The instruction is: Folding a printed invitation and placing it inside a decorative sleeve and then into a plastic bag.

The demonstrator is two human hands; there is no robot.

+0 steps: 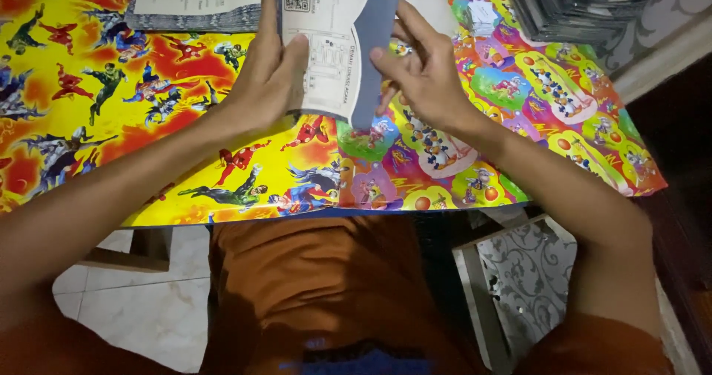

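I see my two hands over the counter (185, 197), which has a bright cartoon cover. My left hand (267, 78) grips one folded card (334, 41), thumb pressed on its printed white face, fingers behind. My right hand (426, 74) pinches the card's grey flap (374, 48), fingers loosely spread. The card is held just above the counter. Two stacks lie beyond: one of printed sheets (196, 4) at left, one of grey cards (571, 4) at right.

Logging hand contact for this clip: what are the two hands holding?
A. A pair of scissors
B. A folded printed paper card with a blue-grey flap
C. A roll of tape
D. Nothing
B: the left hand and right hand both grip the folded printed card above the cartoon-print table cover.
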